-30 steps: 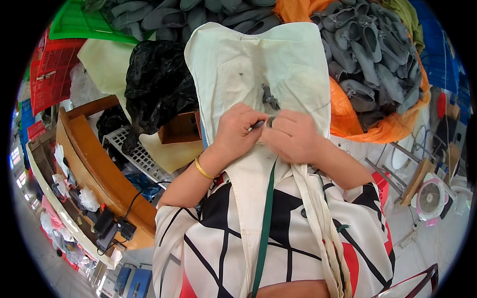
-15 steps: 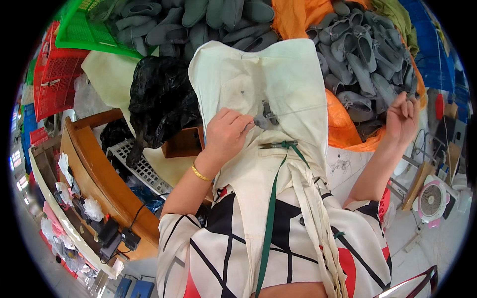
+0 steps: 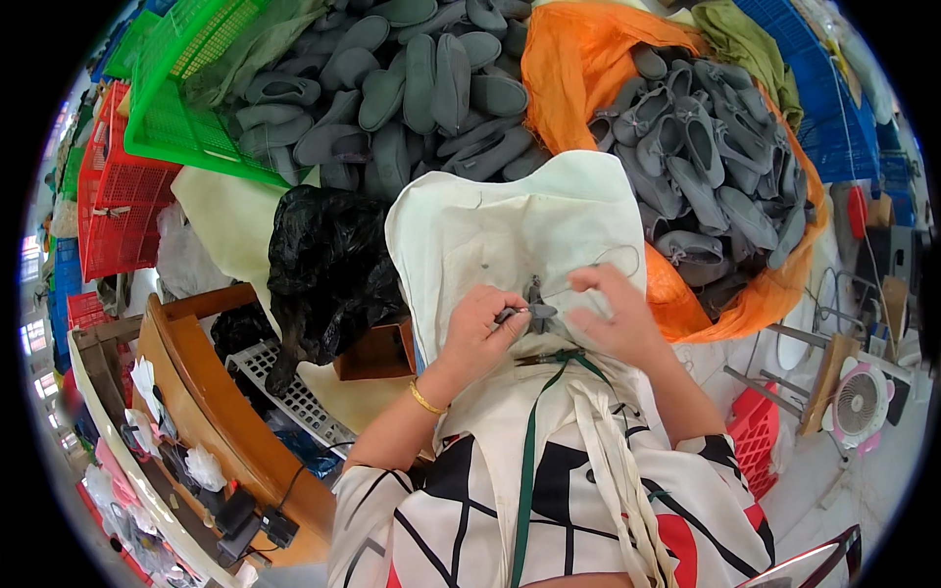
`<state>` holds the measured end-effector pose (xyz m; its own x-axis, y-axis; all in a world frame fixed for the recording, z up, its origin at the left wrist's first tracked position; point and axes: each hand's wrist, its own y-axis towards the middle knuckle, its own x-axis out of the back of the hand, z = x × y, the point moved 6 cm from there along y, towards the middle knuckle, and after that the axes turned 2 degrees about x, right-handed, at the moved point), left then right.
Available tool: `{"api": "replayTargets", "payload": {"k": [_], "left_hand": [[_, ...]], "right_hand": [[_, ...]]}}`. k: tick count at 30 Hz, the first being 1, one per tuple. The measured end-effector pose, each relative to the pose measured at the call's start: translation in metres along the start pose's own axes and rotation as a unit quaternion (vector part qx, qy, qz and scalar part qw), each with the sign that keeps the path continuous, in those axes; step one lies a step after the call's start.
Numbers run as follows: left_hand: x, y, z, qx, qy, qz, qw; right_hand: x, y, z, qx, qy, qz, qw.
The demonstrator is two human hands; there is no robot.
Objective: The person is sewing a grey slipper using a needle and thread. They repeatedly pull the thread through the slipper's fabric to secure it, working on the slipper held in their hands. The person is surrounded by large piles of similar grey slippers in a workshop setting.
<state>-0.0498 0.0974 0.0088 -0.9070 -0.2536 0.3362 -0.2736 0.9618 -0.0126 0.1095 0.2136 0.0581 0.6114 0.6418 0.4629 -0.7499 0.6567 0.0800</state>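
Observation:
My left hand (image 3: 485, 328) is closed in a pinch on a small grey fabric piece (image 3: 540, 311), which pokes out past the fingertips over my lap. Close on its right is my right hand (image 3: 619, 316), smeared by motion, so whatever its fingers hold does not show. A thin thread (image 3: 635, 257) loops in the air by the right fingers. Small dark grey strips (image 3: 535, 287) lie on the white cloth (image 3: 461, 220) spread across my lap. Below the hands, a pair of thread snips (image 3: 537, 360) rests on the apron, tied to a green ribbon (image 3: 530, 446).
Grey slip-on shoes (image 3: 402, 93) are heaped beyond the lap by a green crate (image 3: 186, 147). More grey shoes (image 3: 701, 147) fill an orange sack (image 3: 676, 294) at right. At left are a black plastic bag (image 3: 328, 265) and wooden desk (image 3: 201, 392); a small fan (image 3: 860, 402) stands right.
My right hand has come back from far right, where it held the thread stretched taut, to beside the left hand. The thread now hangs in a loose loop. The view has shifted slightly.

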Motion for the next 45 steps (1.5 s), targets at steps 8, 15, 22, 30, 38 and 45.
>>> {"api": "replayTargets", "payload": {"k": [8, 15, 22, 30, 38, 45], "left_hand": [[0.007, 0.044, 0.008, 0.012, -0.068, 0.099, 0.993], [0.115, 0.187, 0.069, 0.093, -0.001, 0.005, 0.996], [0.062, 0.241, 0.25, 0.04, 0.214, 0.265, 0.939], [-0.023, 0.215, 0.349, -0.033, 0.301, 0.417, 0.857], [-0.057, 0.203, 0.397, -0.096, 0.392, 0.487, 0.774], [0.03, 0.221, 0.324, -0.02, 0.354, 0.357, 0.864]], "right_hand": [[-0.016, 0.035, -0.013, 0.041, -0.027, 0.123, 0.991], [0.017, 0.048, -0.092, -0.115, 0.054, -0.121, 0.985], [0.02, 0.062, -0.108, -0.1, -0.036, -0.068, 0.992], [0.027, 0.069, -0.121, -0.077, -0.037, -0.131, 0.988], [0.023, 0.087, -0.115, -0.061, -0.033, -0.089, 0.994], [0.023, 0.082, -0.106, -0.093, -0.05, -0.1, 0.989]]}}
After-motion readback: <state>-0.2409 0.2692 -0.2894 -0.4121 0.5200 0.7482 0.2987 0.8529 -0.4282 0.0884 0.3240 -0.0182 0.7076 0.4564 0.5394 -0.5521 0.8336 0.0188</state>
